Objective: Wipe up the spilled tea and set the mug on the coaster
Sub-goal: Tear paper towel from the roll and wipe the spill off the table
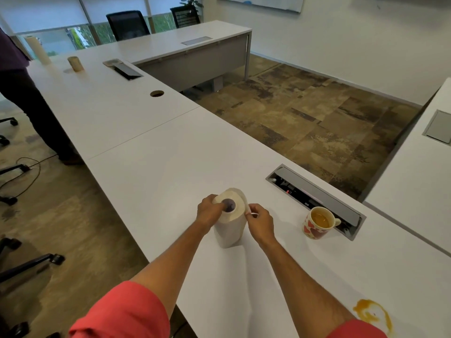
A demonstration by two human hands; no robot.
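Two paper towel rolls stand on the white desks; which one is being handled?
The near white paper towel roll: left hand grips its top, right hand pinches its sheet. The far roll stands untouched.

Two white paper towel rolls: one gripped (229, 218), one far off (37, 50). One heart-patterned ceramic mug (317, 224) right of the grip. One amber tea puddle (373, 315).

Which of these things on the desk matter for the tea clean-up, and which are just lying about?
For the job:
- paper towel roll, held by left hand; right hand pinches its loose edge
- tea spill
- mug of tea

Lying about:
- cable box
- far roll
- small cup
- office chairs
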